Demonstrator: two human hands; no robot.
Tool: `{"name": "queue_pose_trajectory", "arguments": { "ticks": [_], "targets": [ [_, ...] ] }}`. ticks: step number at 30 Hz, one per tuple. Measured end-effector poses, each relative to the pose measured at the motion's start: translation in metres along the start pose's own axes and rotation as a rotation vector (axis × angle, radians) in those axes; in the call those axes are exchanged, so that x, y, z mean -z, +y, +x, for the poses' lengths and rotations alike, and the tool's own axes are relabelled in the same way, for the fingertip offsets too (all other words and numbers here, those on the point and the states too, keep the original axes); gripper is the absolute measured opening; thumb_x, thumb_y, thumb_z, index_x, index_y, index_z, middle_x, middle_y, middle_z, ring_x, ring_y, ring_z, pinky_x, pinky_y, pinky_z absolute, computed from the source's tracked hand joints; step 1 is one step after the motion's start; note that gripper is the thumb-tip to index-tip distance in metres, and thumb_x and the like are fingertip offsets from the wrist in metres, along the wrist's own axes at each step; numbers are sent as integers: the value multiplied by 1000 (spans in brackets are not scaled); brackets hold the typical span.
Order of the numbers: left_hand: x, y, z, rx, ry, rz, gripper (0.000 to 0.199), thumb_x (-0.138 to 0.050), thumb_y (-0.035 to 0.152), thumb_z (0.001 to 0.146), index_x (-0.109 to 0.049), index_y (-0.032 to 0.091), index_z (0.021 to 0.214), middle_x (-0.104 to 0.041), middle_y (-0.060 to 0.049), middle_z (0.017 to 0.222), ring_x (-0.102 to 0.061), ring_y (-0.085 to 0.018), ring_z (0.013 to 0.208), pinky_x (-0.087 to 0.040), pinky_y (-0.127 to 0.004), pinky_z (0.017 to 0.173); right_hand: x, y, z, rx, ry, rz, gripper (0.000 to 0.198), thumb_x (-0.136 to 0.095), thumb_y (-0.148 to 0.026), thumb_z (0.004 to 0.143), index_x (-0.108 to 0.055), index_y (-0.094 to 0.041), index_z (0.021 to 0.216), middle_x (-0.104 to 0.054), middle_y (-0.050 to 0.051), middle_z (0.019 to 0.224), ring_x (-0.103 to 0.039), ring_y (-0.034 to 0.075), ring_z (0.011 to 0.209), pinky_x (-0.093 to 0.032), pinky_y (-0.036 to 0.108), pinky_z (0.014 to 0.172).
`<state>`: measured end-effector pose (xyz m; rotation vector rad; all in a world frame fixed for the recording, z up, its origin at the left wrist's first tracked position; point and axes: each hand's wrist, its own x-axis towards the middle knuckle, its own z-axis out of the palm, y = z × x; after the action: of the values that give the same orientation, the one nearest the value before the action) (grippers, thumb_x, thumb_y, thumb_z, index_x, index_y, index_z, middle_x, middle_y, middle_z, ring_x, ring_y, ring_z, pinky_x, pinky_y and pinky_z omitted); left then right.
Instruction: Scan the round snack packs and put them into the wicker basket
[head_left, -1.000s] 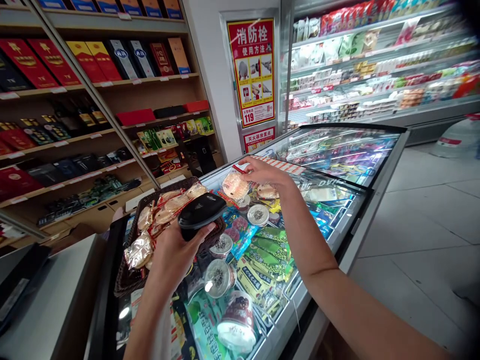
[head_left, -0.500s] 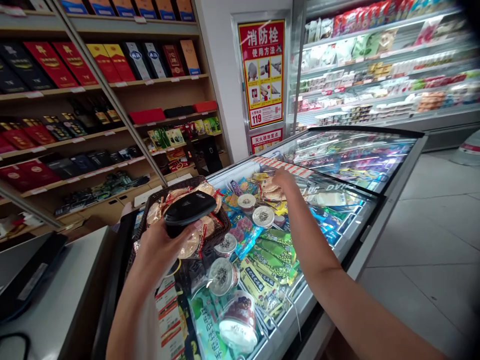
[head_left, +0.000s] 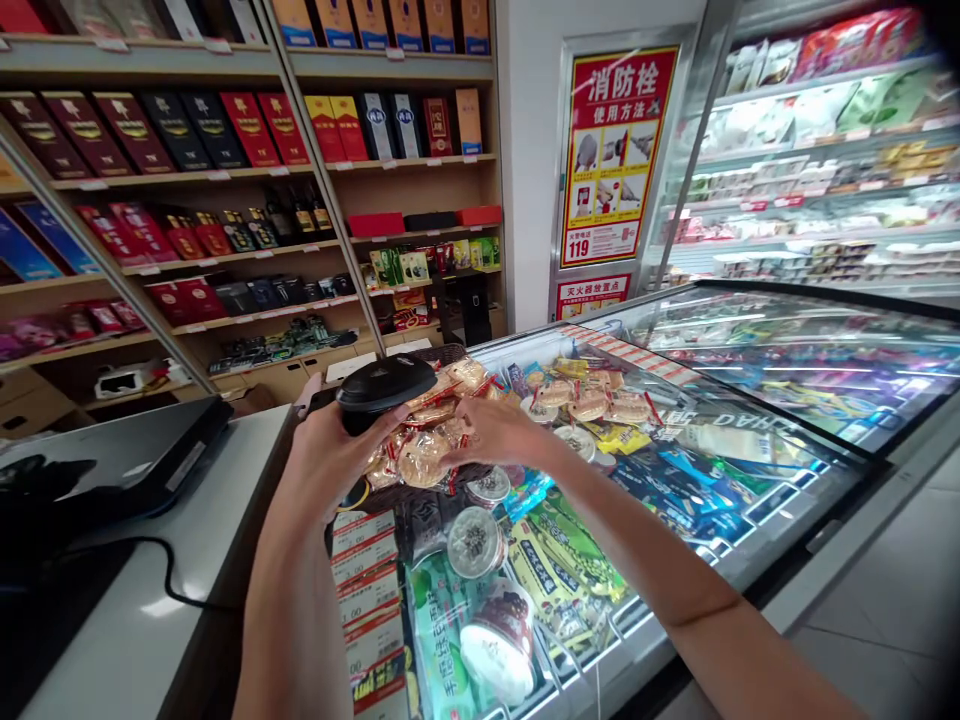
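In my left hand [head_left: 330,445] is a black, rounded barcode scanner [head_left: 386,385], the thumb along its near side. It hangs over the left part of a dark woven basket [head_left: 441,353] heaped with round, clear-wrapped pastries [head_left: 424,460]. My right hand [head_left: 499,430] reaches into the heap from the right, its fingers bent round a wrapped pastry; the fingertips are partly hidden. Several more wrapped pastries [head_left: 590,405] with red edges lie on the freezer glass, right of the basket.
Under the glass of the chest freezer [head_left: 825,470] are ice-cream tubs [head_left: 501,640] and bagged ices. At left stands a counter [head_left: 187,580] with a dark device and a cable. Price labels [head_left: 367,560] line the freezer's near left. Shelves [head_left: 420,165] of boxes stand behind.
My right hand has come left from the pastries on the glass to those in the basket. The left hand keeps the scanner. The view has turned left.
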<state>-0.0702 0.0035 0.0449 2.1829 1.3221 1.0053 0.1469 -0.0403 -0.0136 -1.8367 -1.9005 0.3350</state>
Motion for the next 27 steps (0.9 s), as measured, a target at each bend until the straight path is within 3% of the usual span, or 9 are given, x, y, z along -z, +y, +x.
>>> {"name": "queue_pose_trajectory", "arguments": {
  "ticks": [4,6,9,13,18,22,27],
  "targets": [
    [0,4,-2,-14,-35,67,50,-66,68,68,-64,18,68,-54,0,59,-47,-16,60,-33,-24,49,-32,-20,-1,-37,18,-55,68,-71,-64,75,-56,-13,118,-62,21,121,-56,38,116,-46,46,91],
    [0,7,-3,-8,-53,67,51,-65,69,68,-63,18,67,-52,1,57,-45,-15,57,-32,-25,49,-36,-20,2,-27,43,21,60,-79,-52,73,-56,-15,114,-63,17,119,-58,33,114,-46,41,90],
    [1,11,-5,4,-91,53,54,-62,72,69,-63,18,67,-54,1,55,-48,-16,56,-33,-25,50,-32,-13,10,-7,28,258,55,-85,-38,66,-57,-19,109,-67,6,103,-63,23,95,-46,31,79],
    [-2,12,-4,0,-108,55,53,-62,72,69,-64,19,67,-55,0,55,-52,-18,58,-34,-26,52,-13,8,18,-29,79,362,43,-82,-34,66,-60,-20,101,-65,-1,85,-60,17,78,-44,27,69],
    [-11,16,-4,-58,-159,31,46,-65,65,70,-66,19,71,-64,-2,65,-61,-23,70,-40,-27,57,23,45,15,-76,136,498,30,-70,-24,76,-59,-19,104,-67,0,89,-60,15,77,-45,24,68],
    [-24,28,-7,-100,-193,57,44,-62,65,73,-69,21,74,-68,-3,66,-65,-27,77,-43,-28,59,54,77,6,-124,226,399,19,-59,-33,86,-59,-20,99,-64,-1,87,-58,14,77,-43,23,67],
    [-43,38,-6,-123,-261,151,48,-60,68,71,-71,21,75,-68,-3,59,-63,-26,62,-40,-30,52,80,108,-8,-148,269,337,22,-58,-38,87,-59,-20,100,-61,-2,84,-55,14,78,-42,23,67]
  ]
}}
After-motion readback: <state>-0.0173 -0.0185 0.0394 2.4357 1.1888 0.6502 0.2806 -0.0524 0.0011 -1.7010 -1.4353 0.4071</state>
